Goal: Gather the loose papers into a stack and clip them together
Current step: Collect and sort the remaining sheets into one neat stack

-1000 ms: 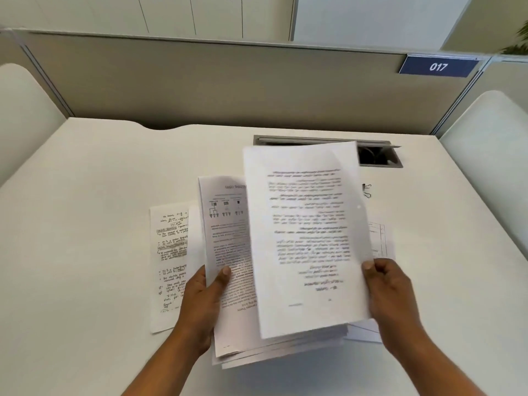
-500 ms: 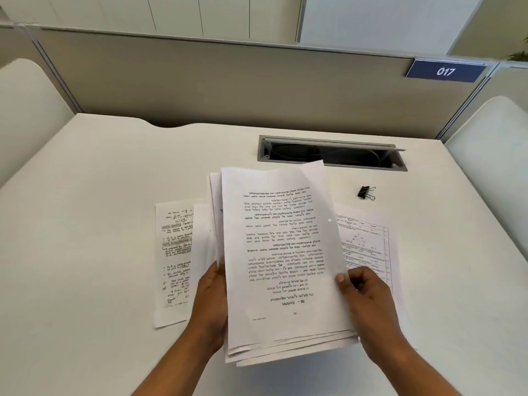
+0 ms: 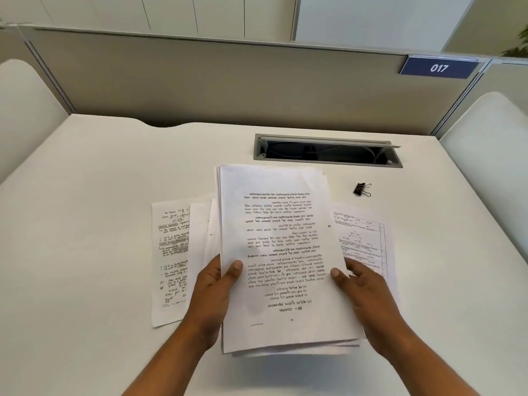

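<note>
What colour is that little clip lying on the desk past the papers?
Black, with silver wire handles: the binder clip, clearest in the head view.

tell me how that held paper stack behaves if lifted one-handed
The paper stack would probably flop: thin sheets, gripped by both the left hand and right hand. Sheets may slide apart; near edges look fanned, and the binder clip lies unused.
</note>
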Tool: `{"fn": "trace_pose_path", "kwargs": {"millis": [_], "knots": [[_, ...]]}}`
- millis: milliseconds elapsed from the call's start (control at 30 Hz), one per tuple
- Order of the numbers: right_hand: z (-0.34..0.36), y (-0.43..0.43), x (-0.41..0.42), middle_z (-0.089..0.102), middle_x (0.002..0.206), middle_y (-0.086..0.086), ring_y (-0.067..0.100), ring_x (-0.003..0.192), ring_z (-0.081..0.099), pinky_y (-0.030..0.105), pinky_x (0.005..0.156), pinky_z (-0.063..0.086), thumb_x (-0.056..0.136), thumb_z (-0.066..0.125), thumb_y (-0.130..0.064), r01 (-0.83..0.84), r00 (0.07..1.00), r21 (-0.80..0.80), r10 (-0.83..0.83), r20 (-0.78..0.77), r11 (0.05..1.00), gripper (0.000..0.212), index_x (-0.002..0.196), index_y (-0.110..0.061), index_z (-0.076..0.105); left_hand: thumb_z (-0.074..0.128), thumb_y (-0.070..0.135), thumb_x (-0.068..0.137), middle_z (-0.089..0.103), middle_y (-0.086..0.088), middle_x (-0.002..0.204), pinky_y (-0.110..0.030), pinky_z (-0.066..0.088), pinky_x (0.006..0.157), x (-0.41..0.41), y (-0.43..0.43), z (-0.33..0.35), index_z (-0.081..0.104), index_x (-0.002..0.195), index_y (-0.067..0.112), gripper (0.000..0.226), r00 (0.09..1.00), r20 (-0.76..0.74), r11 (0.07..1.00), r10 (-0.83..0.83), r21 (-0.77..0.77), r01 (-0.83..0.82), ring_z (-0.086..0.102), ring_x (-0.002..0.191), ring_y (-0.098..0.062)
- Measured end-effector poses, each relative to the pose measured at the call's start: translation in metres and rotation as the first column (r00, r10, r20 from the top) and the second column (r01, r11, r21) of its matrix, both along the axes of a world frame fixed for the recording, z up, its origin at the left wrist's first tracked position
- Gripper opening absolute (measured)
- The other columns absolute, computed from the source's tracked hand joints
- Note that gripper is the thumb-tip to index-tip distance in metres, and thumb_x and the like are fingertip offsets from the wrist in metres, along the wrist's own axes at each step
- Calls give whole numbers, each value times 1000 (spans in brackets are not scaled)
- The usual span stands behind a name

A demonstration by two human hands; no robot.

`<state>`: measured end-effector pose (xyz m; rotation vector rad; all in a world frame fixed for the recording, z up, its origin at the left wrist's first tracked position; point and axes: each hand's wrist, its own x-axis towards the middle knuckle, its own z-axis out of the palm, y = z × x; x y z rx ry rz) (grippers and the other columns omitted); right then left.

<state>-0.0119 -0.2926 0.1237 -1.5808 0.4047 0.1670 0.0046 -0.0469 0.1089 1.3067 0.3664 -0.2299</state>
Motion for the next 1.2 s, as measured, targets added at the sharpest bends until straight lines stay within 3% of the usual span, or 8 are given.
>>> {"fn": "trace_pose_path", "kwargs": {"millis": [300,467,600,667,733,833,933,1200], "knots": [[-6,4,-1,79,97,4,22,87,76,29,71,58,95,60,-11,95,995,2,-95,18,995,21,111,-17,72,59,21,100,77,-2,117,-53,52,102,-3,5,-10,68,123,21,25,986,-139,995,-93,-45,87,74,108,-26],[-7,0,0,78,102,6,27,92,75,41,79,59,97,59,-15,42,999,36,-42,-13,998,20,111,-16,72,61,13,99,79,-2,111,-48,56,97,-4,8,-16,70,118,17,22,994,-99,998,-42,48,47,74,105,-26],[-16,-18,9,77,96,3,23,82,74,39,71,58,97,57,-32,109,989,-161,-124,-85,981,21,105,-20,72,61,12,98,80,-2,107,-45,58,90,-3,15,-18,72,113,16,19,997,-82,996,5,93,3,76,100,-27],[-28,-36,14,75,102,0,22,91,72,40,80,57,94,59,-42,110,982,-446,-166,-89,888,30,109,-19,69,61,13,98,80,-3,106,-46,58,89,-3,19,-18,72,113,16,19,997,-79,995,22,97,-14,76,98,-27],[-39,-56,15,71,115,0,26,108,66,39,90,49,89,60,-52,-6,969,-730,-177,-173,684,49,122,-17,64,61,13,98,81,-2,104,-46,59,87,-3,25,-20,72,111,17,18,995,-83,995,49,94,-41,77,95,-27],[-50,-77,15,64,121,11,35,110,62,41,91,50,81,61,-63,-138,909,-849,-276,-313,509,69,123,-9,58,61,13,98,80,-2,106,-51,57,91,-4,32,-24,73,111,19,18,991,-104,993,84,90,-75,75,98,-30],[-55,-84,15,58,114,15,39,104,60,45,85,53,72,66,-69,-216,855,-843,-321,-407,493,73,112,-7,57,59,12,99,80,-1,107,-52,56,94,-5,36,-28,72,113,20,21,988,-118,991,105,90,-95,74,101,-31],[-57,-78,15,53,119,16,39,115,54,48,88,51,69,79,-53,-244,818,-838,-360,-448,488,72,118,-7,53,59,13,99,79,-2,110,-51,56,93,-2,42,-31,71,117,20,22,988,-109,991,107,94,-97,73,101,-31]]}}
